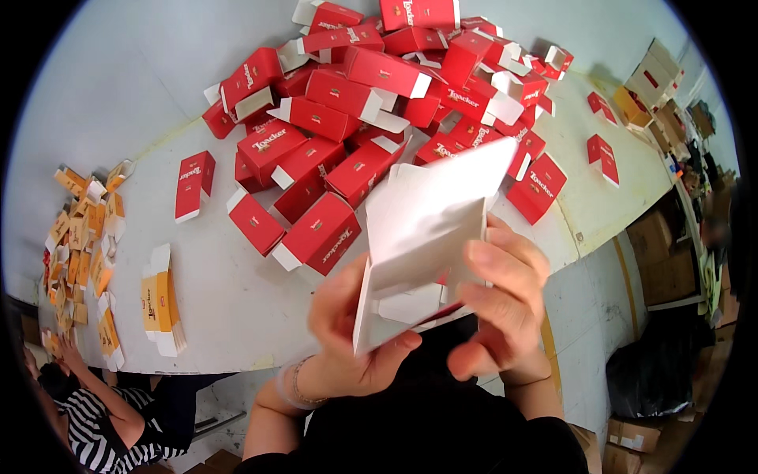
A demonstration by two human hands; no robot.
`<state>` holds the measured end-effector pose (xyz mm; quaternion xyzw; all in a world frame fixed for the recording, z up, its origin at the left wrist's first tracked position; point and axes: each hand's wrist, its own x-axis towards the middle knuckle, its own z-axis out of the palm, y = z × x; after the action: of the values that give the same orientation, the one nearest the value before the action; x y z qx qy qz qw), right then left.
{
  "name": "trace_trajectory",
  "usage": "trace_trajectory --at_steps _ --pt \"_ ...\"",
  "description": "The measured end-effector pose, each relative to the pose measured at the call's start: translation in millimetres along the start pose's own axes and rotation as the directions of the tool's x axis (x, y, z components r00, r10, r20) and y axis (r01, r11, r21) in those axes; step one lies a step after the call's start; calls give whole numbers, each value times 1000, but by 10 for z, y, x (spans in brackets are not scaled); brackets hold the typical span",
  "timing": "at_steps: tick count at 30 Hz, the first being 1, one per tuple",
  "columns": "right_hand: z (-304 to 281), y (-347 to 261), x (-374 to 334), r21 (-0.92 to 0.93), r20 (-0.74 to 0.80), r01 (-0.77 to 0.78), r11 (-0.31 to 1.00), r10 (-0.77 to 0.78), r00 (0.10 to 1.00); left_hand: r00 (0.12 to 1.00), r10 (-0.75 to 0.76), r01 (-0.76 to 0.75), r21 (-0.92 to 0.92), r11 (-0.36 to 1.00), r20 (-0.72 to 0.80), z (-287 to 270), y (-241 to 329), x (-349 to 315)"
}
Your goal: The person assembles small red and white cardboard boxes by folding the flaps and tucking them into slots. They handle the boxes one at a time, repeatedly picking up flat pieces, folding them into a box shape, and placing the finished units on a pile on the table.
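Between my hands, above the table's near edge, is a small cardboard box (430,213), its white inside facing up and its upper flaps standing out. My left hand (351,336) wraps the box's left wall, the thumb along the lower edge. Curled against the opposite wall, the fingers of my right hand (505,296) are slightly blurred. A sliver of red shows at the box's lower edge. Beyond it lies a large heap of red boxes (339,95), many with white end flaps sticking out. The nearest red box (320,235) lies just past my left hand.
One yellow box (160,304) lies to the left on the grey table (229,316), near a pile of yellow boxes (79,237). At lower left a person in a striped top (103,423) reaches toward that pile. Cartons and a black bag (655,371) stand at right.
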<state>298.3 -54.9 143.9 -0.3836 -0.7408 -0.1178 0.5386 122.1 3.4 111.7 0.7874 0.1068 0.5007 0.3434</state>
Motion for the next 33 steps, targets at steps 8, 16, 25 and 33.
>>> trace_trajectory --at_steps 8,16,25,33 --pt "154 -39 -199 288 52 -182 940 174 983 963 -242 196 -301 933 -121 183 -248 -300" --pt "74 -520 -420 487 -156 -590 644 729 666 893 -180 248 -117 962 413 -224 -40 -467" --pt "149 -514 -685 365 497 -726 584 537 682 907 -394 391 51 919 151 -93 -28 -888" --pt "374 -540 -859 297 493 -538 789 356 794 931 -361 354 99 930 61 -170 59 -1158"
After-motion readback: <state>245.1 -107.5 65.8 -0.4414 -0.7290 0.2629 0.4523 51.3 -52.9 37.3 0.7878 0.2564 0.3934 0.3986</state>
